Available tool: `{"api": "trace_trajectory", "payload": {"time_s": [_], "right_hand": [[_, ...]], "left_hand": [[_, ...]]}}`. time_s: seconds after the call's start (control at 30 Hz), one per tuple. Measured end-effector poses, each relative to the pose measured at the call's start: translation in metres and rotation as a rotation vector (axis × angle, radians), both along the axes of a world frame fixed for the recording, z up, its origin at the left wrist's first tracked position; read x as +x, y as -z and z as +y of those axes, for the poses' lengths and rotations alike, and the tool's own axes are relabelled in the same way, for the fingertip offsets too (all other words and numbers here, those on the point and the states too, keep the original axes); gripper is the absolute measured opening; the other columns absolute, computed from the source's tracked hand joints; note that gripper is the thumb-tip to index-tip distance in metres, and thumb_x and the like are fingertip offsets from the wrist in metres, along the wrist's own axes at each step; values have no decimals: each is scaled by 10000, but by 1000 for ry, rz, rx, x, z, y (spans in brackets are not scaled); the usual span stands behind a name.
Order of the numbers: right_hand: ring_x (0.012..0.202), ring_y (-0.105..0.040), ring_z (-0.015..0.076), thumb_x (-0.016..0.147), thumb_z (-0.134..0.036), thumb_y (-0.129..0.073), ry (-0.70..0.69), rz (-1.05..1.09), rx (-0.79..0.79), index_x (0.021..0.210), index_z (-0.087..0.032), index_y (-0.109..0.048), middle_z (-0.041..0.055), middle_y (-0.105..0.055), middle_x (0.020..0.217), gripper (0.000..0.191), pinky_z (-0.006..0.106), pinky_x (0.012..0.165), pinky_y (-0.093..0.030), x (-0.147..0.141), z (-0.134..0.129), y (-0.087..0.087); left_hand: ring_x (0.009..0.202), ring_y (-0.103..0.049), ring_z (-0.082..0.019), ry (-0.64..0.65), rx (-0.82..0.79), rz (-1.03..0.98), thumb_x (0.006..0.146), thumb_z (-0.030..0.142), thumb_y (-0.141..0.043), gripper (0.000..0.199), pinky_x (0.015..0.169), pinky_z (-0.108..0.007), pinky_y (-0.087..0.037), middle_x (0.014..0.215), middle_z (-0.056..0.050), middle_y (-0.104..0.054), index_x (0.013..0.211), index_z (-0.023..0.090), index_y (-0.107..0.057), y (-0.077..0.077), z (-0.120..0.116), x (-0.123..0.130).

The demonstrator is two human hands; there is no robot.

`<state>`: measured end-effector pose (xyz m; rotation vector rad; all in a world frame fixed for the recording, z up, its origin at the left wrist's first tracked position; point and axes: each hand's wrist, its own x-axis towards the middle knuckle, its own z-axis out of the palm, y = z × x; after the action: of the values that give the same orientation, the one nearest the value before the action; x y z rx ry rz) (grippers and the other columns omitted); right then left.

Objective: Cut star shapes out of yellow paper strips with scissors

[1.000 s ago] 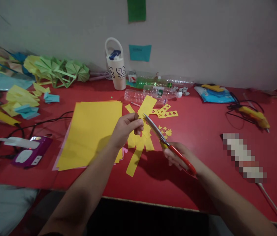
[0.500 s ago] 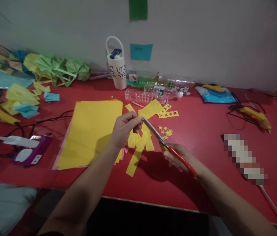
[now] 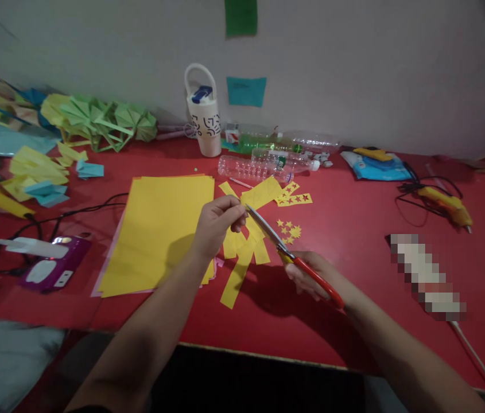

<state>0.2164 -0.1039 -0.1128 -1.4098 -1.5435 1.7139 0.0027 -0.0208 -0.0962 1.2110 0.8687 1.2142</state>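
Observation:
My right hand [image 3: 309, 275] is closed round the red handles of a pair of scissors [image 3: 313, 278]. Their metal blades point up and left, with the tips at the fingertips of my left hand [image 3: 222, 221]. Thumb and fingers of that hand are pinched together; whatever they hold is tiny and mostly hidden against the yellow paper behind. Below and behind both hands lie yellow paper strips [image 3: 236, 284] and a wider yellow piece [image 3: 262, 193]. Several small yellow stars [image 3: 288, 230] lie just right of the blades, near strips with star-shaped holes [image 3: 296, 199].
A stack of yellow sheets [image 3: 165, 212] lies left. Behind are plastic bottles [image 3: 255, 168] and a white tumbler [image 3: 205, 126]. Glue guns [image 3: 446, 205] lie at both sides, with cables and a purple power strip [image 3: 59, 267] at left. The red table's front edge [image 3: 268, 358] is near.
Almost nothing differs. Both hands and the scissors keep the same pose, and the whole view has shifted very slightly.

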Motion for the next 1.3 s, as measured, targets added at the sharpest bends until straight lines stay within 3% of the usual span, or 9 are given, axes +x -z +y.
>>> {"api": "trace_trajectory", "payload": {"time_s": [0.4,0.63,0.8,1.07,1.3], "right_hand": [[299,-337,46,819,-553,-624,-20,-22,-13,644,-228,-414,-107,-374,405,425,204,346,-363,0,1,-1],[301,-339,49,798,-634,-605,-17,-28,15,649,-231,-412,-108,-370,398,471,192,306,-274,2,1,3],[308,-343,40,781,-669,-603,-13,-41,19,646,-229,-407,-104,-377,422,500,194,311,-267,2,1,1],[316,-359,43,789,-705,-582,-41,-2,54,671,-223,-423,-96,-406,455,521,192,314,-306,6,1,8],[322,-370,51,790,-752,-557,-81,44,89,687,-226,-450,-112,-393,433,547,263,498,-509,5,0,9]], "left_hand": [[456,-494,-54,7,-1,-15,716,214,-624,157,435,-180,-401,503,24,-571,563,183,-611,0,0,1],[453,-488,-58,-5,-6,7,700,225,-615,150,438,-191,-405,500,27,-567,557,181,-591,0,1,0],[439,-475,-59,-81,32,11,670,226,-630,89,444,-202,-414,491,37,-555,600,188,-590,0,3,-1],[453,-495,-64,-69,35,1,645,250,-662,139,449,-205,-438,513,38,-569,597,195,-544,4,0,2],[447,-494,-65,-70,71,4,662,244,-668,122,452,-214,-437,511,40,-562,599,200,-572,3,-3,5]]}}
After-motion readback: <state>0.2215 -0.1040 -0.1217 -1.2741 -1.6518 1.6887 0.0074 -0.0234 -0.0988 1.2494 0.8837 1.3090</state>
